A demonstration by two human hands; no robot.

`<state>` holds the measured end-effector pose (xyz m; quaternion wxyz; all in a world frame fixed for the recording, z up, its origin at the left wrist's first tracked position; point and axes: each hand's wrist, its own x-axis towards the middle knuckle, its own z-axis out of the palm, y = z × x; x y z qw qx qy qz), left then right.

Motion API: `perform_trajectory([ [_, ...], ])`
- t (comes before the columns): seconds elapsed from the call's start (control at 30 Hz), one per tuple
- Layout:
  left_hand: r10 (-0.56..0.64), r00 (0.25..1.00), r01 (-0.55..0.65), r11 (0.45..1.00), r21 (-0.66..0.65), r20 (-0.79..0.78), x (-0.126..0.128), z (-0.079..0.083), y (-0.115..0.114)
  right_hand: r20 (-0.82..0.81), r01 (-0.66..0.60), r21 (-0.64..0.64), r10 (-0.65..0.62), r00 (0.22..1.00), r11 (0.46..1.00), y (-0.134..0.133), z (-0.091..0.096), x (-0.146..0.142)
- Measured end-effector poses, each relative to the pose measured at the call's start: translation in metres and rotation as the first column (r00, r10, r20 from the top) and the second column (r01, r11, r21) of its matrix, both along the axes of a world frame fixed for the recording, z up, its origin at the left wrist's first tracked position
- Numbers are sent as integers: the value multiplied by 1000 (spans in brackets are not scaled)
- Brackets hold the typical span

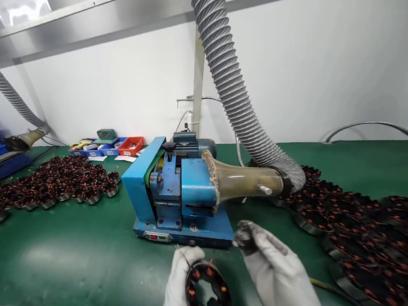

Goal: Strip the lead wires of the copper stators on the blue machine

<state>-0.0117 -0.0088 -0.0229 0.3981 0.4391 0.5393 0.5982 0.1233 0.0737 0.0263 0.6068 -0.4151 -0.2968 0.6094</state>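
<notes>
My left hand [177, 287], in a white glove, holds a round black stator ring with copper windings [208, 291] at the bottom centre, near the front of the table. My right hand [277, 272], also in a white glove with darkened fingertips, is beside it to the right; its thumb and fingers are pinched together just above the ring. Thin wire ends stick up from the ring near my left fingers. Straight ahead stands a small blue machine [179, 192] with a red and green switch on its base.
A grey ribbed hose [230, 89] runs from above into a clear funnel [243, 180] on the machine's right side. Several wound stators lie at left [51, 181] and right [365, 225] on the green table [74, 257]. Coloured bins [118, 146] sit at the back; another hose [4, 88] hangs at left.
</notes>
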Motion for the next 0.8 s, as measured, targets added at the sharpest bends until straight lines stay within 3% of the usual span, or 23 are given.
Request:
perform_trajectory([
  [0.1, 38, 956, -6, 994, -112, 290, 4, -4, 22, 306, -211, 49, 186, 934, 976, -5, -15, -14],
  [0.17, 75, 931, -36, 993, -116, 357, 10, -5, 42, 492, -288, 112, 199, 848, 951, -4, -24, -27],
  [0.23, 121, 902, -83, 991, -107, 415, 13, -7, 61, 576, -284, 150, 150, 804, 947, 2, -29, -37],
  [0.37, 155, 859, -135, 988, -75, 488, 11, -16, 87, 545, -298, 128, 185, 818, 946, 20, -25, -44],
  [0.47, 138, 860, -131, 990, -49, 492, 10, -18, 94, 529, -314, 108, 213, 821, 943, 26, -21, -42],
  [0.8, 90, 939, -127, 988, 92, 332, 23, 11, 79, 511, -296, 74, 219, 831, 952, 23, -15, -37],
])
